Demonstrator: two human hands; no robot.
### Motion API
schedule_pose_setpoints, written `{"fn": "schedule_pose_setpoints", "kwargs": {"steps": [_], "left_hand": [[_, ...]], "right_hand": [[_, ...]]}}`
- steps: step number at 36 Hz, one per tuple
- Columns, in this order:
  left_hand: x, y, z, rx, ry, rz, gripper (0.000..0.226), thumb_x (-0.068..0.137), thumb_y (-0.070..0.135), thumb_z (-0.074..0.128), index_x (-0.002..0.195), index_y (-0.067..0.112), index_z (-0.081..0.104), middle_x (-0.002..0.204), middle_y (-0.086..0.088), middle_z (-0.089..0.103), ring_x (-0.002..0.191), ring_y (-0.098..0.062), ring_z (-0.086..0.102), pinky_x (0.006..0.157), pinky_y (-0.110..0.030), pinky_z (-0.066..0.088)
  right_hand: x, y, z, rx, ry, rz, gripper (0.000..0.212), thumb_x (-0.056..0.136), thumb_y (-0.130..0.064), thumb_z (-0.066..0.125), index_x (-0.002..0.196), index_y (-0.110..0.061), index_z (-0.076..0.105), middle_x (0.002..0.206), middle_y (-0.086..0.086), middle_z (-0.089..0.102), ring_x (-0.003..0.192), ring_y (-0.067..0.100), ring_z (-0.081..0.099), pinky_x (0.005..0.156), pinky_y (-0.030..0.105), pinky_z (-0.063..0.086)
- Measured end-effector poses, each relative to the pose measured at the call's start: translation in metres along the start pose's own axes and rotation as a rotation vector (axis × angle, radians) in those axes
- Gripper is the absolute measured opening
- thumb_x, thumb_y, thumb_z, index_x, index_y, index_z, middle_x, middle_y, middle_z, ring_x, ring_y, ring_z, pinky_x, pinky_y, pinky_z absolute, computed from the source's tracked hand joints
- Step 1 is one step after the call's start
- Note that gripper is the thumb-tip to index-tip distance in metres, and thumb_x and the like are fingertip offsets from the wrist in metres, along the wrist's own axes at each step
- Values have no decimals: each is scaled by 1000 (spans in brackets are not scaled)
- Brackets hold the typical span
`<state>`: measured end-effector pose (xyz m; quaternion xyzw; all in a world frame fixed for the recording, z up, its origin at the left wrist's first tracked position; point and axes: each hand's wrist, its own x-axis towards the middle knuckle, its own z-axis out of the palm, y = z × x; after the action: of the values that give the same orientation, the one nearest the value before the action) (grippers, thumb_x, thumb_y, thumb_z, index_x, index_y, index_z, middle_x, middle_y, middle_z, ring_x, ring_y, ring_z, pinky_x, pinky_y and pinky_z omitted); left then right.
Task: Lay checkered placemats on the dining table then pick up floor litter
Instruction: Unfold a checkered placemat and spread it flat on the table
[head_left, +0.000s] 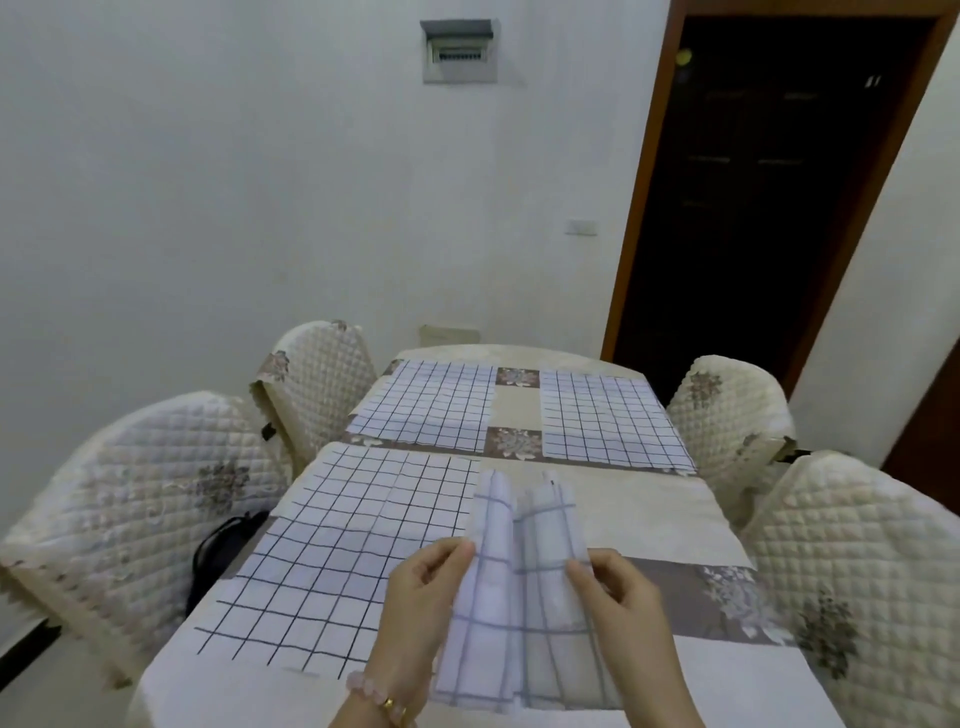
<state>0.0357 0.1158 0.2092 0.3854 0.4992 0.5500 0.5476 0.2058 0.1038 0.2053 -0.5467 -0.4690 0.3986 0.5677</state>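
- The left hand (421, 597) is raised over the near edge of the cloth-covered dining table (623, 504). Its thumb and curled fingers pinch the left edge of a white, dark-lined checkered fabric placemat (519, 597).
- The right hand (623, 597), level with the left, pinches the same mat's right edge between thumb and bent fingers.
- The held mat hangs in loose lengthwise folds above the table's near right part, not yet flat.
- Both forearms are cut off by the bottom of the frame. A pink bead bracelet (374, 691) circles the left wrist.
- The held mat's folds hide its full width and part of the table's near edge.
- A dark, bag-like object (223, 545) by the table's left side is hard to make out.
- Three matching grid mats lie flat on the table: near left (337, 561), far left (426, 408) and far right (608, 421).
- The tablecloth is cream with grey-brown floral bands.
- Cream quilted covers (145, 493) pad the rounded chairs on both sides of the table.
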Motion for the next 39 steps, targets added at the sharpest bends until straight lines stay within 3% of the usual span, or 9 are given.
{"fn": "schedule_pose_setpoints", "kwargs": {"steps": [4,9,14,17,19,22,24,30,39], "left_hand": [[11,14,-17,-16,136,63,11,87,11,62,82,7,71,89,-8,71,89,-20,60,95,-39,45],[23,27,-30,1,146,130,10,86,16,65,84,10,73,90,-6,73,91,-20,63,88,-36,48],[21,31,-23,20,80,149,15,85,21,66,81,8,70,73,-7,58,70,-20,47,62,-29,38],[16,31,-13,8,61,195,16,85,18,65,77,5,69,70,-4,65,69,-14,57,66,-27,45],[14,29,-7,18,50,220,16,85,16,65,75,4,68,70,-7,63,69,-15,55,69,-29,43],[11,22,1,70,22,272,16,83,13,68,68,7,66,63,-2,58,64,-10,50,63,-20,40],[8,18,6,105,-9,301,17,81,10,69,64,9,64,58,4,58,58,-5,50,56,-11,40],[-4,2,23,79,-138,225,24,76,-1,71,57,12,63,57,0,65,58,-8,61,52,-14,46],[-12,-11,19,74,-183,169,17,83,8,66,69,13,75,73,-3,73,69,-7,68,61,-13,49]], "right_hand": [[12,2,-28,1,82,36,17,86,1,62,69,-4,65,55,-4,64,57,5,52,52,13,41],[20,-3,-53,-5,142,62,11,86,-5,64,76,-5,68,58,-2,70,50,1,58,48,19,46],[21,-8,-57,11,164,101,6,89,-5,60,90,-2,65,77,7,70,70,15,59,64,31,45],[18,-9,-51,-138,267,53,27,88,-6,62,113,-10,56,108,4,57,99,20,54,90,39,44],[13,-10,-47,-221,320,-37,29,86,-9,65,112,-18,55,112,-1,55,104,18,53,93,36,43],[4,-10,-35,-177,266,-114,15,84,-9,67,91,-21,63,98,-2,67,89,14,63,73,10,46],[0,-10,-20,-117,163,-72,12,82,-9,69,83,-21,66,87,-5,71,83,12,64,63,4,45],[-12,-16,19,244,-147,274,18,87,-21,66,104,-19,64,103,4,71,95,17,70,76,36,58],[-10,-12,27,165,-72,228,17,88,-16,62,73,-7,65,72,2,70,73,13,68,78,36,57]]}}
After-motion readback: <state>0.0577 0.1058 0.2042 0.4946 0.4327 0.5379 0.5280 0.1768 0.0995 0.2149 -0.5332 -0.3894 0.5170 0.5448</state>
